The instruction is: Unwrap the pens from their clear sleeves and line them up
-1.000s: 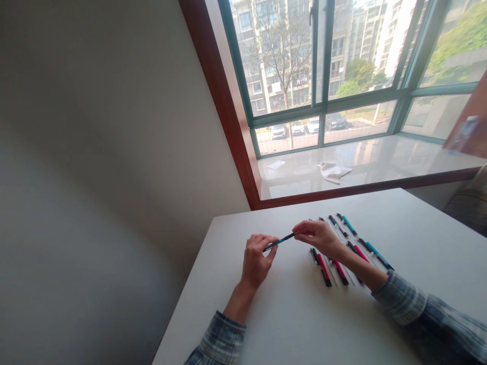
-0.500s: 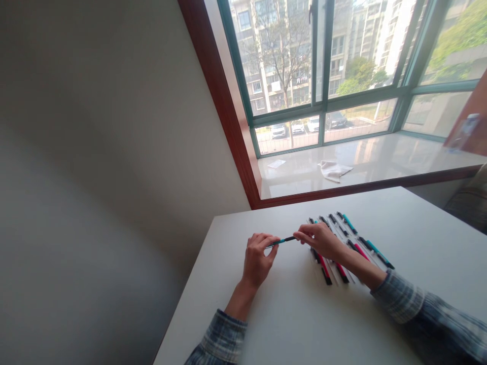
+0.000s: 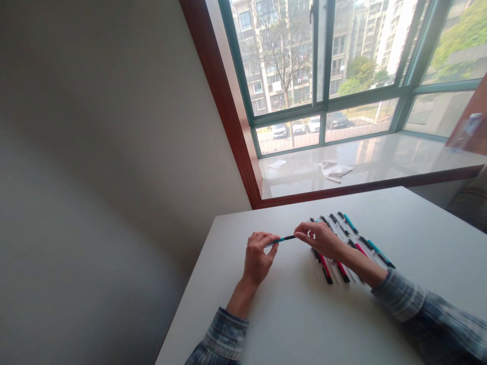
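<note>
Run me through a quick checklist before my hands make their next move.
1. Left hand gripping the teal-and-black pen: ok.
2. Right hand at the pen's black end: ok.
3. Pen tip inside the right hand visible: not ok, hidden.
4. Pens on the table fully in view: not ok, right hand and forearm cover some.
5. Forearm touching those pens: cannot tell.
6. White cloth apart from both hands: ok.
</note>
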`<state>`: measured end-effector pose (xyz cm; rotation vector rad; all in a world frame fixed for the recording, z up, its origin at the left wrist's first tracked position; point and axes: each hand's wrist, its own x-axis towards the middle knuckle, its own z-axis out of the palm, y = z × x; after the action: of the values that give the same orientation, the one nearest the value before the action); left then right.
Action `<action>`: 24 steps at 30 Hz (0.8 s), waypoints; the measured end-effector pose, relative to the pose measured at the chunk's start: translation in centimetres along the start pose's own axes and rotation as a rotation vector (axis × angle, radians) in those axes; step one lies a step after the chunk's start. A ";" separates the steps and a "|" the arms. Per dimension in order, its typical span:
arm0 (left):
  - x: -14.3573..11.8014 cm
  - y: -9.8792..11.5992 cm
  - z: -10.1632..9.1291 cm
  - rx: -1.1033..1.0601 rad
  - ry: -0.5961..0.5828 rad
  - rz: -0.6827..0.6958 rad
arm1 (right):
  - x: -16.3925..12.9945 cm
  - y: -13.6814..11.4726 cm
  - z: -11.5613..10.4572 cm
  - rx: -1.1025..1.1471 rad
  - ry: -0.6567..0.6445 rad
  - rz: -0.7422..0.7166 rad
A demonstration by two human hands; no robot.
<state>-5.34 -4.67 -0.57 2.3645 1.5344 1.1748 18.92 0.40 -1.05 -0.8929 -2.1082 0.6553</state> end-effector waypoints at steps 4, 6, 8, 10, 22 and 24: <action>0.1 0.1 -0.1 -0.004 0.000 0.001 | -0.1 0.1 0.1 -0.013 0.008 -0.022; 0.1 0.1 -0.1 -0.010 -0.003 0.005 | -0.1 0.1 0.1 -0.041 -0.003 -0.029; 0.1 0.1 0.0 -0.015 -0.002 0.007 | -0.1 0.0 0.1 -0.036 0.000 -0.030; 0.1 0.2 0.0 -0.019 0.000 0.007 | -0.1 -0.1 0.1 -0.020 0.010 -0.039; 0.1 0.4 0.0 -0.028 -0.018 0.012 | -0.2 -0.4 0.0 -0.070 -0.002 -0.050; 0.1 0.4 -0.1 -0.025 -0.018 0.016 | -0.3 -0.4 -0.1 -0.063 -0.009 -0.046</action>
<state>-5.04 -4.84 -0.28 2.3695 1.4889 1.1658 18.93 -0.07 -0.83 -0.8740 -2.1615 0.5729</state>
